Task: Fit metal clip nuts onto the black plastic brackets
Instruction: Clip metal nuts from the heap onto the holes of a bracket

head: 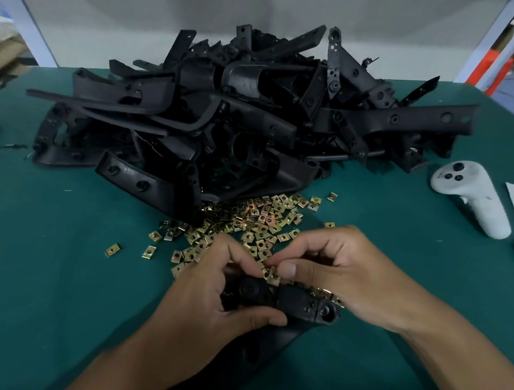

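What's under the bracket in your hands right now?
Loose clip nuts peek out beneath the bracket by the right hand; farther left, the left hand covers whatever lies below.

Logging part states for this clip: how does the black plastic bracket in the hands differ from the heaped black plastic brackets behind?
The held black plastic bracket lies alone, gripped by the left hand, while the right hand presses a brass-coloured metal clip nut onto its edge. The heaped black plastic brackets lie tangled and untouched. Both are black moulded plastic with holes.

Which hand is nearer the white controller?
Right. The right hand, pinching a clip nut, lies below-left of the controller; the left hand, gripping the bracket, is farther left.
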The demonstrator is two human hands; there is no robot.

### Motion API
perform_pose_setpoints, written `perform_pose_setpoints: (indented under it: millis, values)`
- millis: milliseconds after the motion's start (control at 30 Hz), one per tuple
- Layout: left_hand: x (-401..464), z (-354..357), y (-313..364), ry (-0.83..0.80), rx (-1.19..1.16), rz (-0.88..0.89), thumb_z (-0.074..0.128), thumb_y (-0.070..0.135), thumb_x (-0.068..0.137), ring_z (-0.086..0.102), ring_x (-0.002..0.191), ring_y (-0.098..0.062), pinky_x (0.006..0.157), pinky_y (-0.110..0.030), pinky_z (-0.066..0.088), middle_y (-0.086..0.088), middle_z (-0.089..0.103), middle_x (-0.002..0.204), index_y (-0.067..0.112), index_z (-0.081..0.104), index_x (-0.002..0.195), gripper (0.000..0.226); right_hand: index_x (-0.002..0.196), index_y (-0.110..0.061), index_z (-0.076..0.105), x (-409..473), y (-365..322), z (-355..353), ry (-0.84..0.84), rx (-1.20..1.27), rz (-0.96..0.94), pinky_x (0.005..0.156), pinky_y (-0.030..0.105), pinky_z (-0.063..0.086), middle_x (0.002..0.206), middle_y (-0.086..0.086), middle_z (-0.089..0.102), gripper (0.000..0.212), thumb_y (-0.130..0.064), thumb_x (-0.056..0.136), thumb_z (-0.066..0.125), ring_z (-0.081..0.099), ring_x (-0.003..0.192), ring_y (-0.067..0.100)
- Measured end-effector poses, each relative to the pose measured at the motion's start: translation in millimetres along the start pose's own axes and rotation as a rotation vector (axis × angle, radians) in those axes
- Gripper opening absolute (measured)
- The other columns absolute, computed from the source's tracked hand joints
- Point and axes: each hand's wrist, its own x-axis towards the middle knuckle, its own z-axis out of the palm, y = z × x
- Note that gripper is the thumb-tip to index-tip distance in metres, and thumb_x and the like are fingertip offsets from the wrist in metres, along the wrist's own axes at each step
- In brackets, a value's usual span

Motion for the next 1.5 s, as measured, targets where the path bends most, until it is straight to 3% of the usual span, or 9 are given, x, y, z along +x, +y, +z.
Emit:
perform_pose_setpoints:
  millis: [233,467,533,667,833,1000,1200,1333,1500]
  values:
    - [1.1,-2.2,-0.1,0.068,-0.011,0.022,0.077,0.078,0.057,0.063,0.066,0.001,0.057,-0.013,0.047,0.018,0.069,0.078,0.047,0.054,0.090,0.050,0.095,-0.013,0.080,-0.6,0.6,8.3,0.036,0.060,0.014,0.071,0.016,0.053,0.092,0.002,0.078,0.018,-0.027,0.085,0.073,0.071,0.082,0.009]
    - [1.4,-0.6,-2.5,0.059,-0.138,-0.017,0.085,0.071,0.054,0.059,0.063,0.001,0.058,-0.022,0.049,0.015,0.066,0.071,0.044,0.056,0.085,0.050,0.097,-0.019,0.081,-3.9,-6.8,6.4,-0.018,0.035,-0.030,0.070,0.014,0.052,0.089,-0.002,0.078,0.017,-0.026,0.087,0.070,0.072,0.080,0.006]
    - [1.7,-1.3,-2.9,0.074,-0.146,-0.026,0.085,0.070,0.054,0.063,0.064,-0.004,0.059,-0.030,0.050,0.012,0.069,0.072,0.043,0.057,0.086,0.051,0.102,-0.018,0.080,-4.6,-6.8,4.0,-0.046,0.027,-0.024,0.072,0.012,0.051,0.091,-0.005,0.078,0.022,-0.029,0.089,0.067,0.072,0.084,0.004]
    - [2.3,-1.3,-0.1,0.086,-0.107,-0.006,0.083,0.072,0.057,0.062,0.063,-0.002,0.056,-0.018,0.048,0.012,0.069,0.072,0.043,0.056,0.088,0.049,0.109,-0.019,0.078,-5.1,-6.7,-4.0,-0.107,-0.008,-0.004,0.080,0.012,0.050,0.097,-0.014,0.077,0.028,-0.034,0.091,0.063,0.071,0.094,0.001]
    - [0.2,-0.1,3.9,-0.026,-0.142,-0.037,0.081,0.069,0.062,0.072,0.073,-0.006,0.064,-0.021,0.056,0.009,0.077,0.084,0.048,0.059,0.105,0.053,0.114,-0.029,0.076,-4.3,-1.1,-11.6,-0.148,-0.010,0.048,0.088,0.015,0.050,0.109,-0.008,0.076,0.026,-0.036,0.093,0.063,0.069,0.105,0.005]
    - [3.6,-4.5,7.9,0.039,-0.058,0.045,0.080,0.058,0.068,0.070,0.082,0.001,0.070,-0.006,0.049,0.018,0.074,0.092,0.045,0.069,0.098,0.034,0.121,-0.028,0.071,-0.6,3.7,-18.3,-0.073,0.242,0.093,0.064,0.013,0.043,0.117,0.004,0.073,0.030,-0.033,0.093,0.061,0.055,0.080,0.000]
    - [5.5,-6.6,1.5,0.118,-0.201,-0.074,0.083,0.053,0.057,0.074,0.078,-0.009,0.070,-0.020,0.059,0.007,0.078,0.086,0.041,0.074,0.089,0.036,0.126,-0.020,0.070,0.1,6.0,-26.7,-0.052,0.484,0.066,0.075,0.018,0.051,0.126,0.011,0.070,0.037,-0.015,0.090,0.064,0.063,0.095,0.008]
    - [6.7,-6.8,7.2,0.133,-0.191,-0.015,0.090,0.045,0.065,0.066,0.065,0.006,0.061,-0.008,0.051,0.014,0.075,0.078,0.038,0.072,0.092,0.033,0.129,-0.004,0.066,2.0,10.5,-29.5,-0.044,0.719,0.107,0.095,0.028,0.054,0.135,0.023,0.062,0.049,0.013,0.085,0.050,0.064,0.120,0.025]
    - [8.7,-8.5,10.9,0.122,-0.401,-0.057,0.084,0.033,0.077,0.072,0.078,-0.009,0.066,-0.019,0.056,-0.002,0.076,0.093,0.037,0.067,0.108,0.036,0.131,-0.004,0.062,2.0,5.2,-25.4,-0.056,0.764,0.133,0.090,0.030,0.058,0.136,0.023,0.061,0.042,0.006,0.090,0.057,0.067,0.116,0.030]
